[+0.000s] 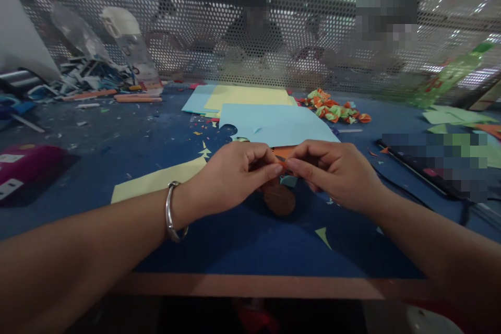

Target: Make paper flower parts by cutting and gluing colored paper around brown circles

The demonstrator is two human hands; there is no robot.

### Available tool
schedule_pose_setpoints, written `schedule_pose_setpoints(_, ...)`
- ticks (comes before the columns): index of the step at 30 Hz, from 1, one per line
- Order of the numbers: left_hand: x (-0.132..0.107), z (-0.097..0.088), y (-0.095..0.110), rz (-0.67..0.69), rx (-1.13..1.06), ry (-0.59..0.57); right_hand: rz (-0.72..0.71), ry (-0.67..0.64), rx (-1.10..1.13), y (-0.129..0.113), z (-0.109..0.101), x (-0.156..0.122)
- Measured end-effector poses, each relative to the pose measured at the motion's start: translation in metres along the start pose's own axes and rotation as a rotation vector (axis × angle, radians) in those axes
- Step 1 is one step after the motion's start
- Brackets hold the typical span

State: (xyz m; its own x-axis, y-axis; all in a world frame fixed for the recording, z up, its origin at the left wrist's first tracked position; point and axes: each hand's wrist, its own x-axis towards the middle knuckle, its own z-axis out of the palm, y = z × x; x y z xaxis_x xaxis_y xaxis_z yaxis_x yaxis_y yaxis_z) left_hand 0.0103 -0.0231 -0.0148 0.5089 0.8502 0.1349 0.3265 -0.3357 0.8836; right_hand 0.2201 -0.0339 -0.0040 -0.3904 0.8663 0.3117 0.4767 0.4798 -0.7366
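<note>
Over the middle of the blue table, the fingertips of my left hand [235, 175] and my right hand [336, 172] meet around a small piece of orange paper [282, 165]. Both hands pinch it, and the fingers cover most of its shape. A brown disc [279, 200] lies just below the fingertips, partly behind my left hand. More orange paper [285, 152] shows behind the fingers. Beyond them is a light blue sheet [274, 120] with a curved piece cut from its left corner. A pale yellow sheet [156, 182] lies beside my left wrist.
Crumpled orange and green paper pieces [336, 107] sit at the back. A phone [422, 169] lies right, near a green bottle [450, 75]. At left are a purple object [29, 169] and a clear bottle [135, 49]. A perforated metal panel [188, 26] stands behind.
</note>
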Motion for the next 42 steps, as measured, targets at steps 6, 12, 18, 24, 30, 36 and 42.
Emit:
schedule_pose_setpoints(6, -0.003, 0.001, 0.001, 0.051, 0.234, 0.069, -0.003, 0.075, -0.015, 0.002, -0.004, 0.0)
schedule_pose_setpoints(12, 0.002, 0.014, 0.0, 0.149, 0.586, 0.05, -0.043, 0.209, -0.088, 0.004, -0.008, 0.001)
schedule_pose_setpoints(18, 0.014, 0.023, -0.002, 0.097, 0.648, -0.037, -0.081, 0.16, -0.111, 0.013, -0.005, 0.001)
schedule_pose_setpoints(24, 0.019, 0.026, 0.0, 0.06, 0.523, -0.034, -0.084, 0.187, -0.156, 0.014, -0.012, 0.001)
schedule_pose_setpoints(30, 0.011, 0.012, 0.007, 0.009, 0.218, 0.087, -0.099, 0.277, -0.227, 0.011, -0.018, -0.002)
schedule_pose_setpoints(36, 0.009, 0.004, 0.011, 0.044, 0.129, 0.162, -0.191, 0.242, -0.325, 0.013, -0.016, -0.002)
schedule_pose_setpoints(42, 0.01, 0.006, 0.01, -0.062, -0.114, 0.109, -0.259, 0.187, -0.372, 0.016, -0.014, -0.001)
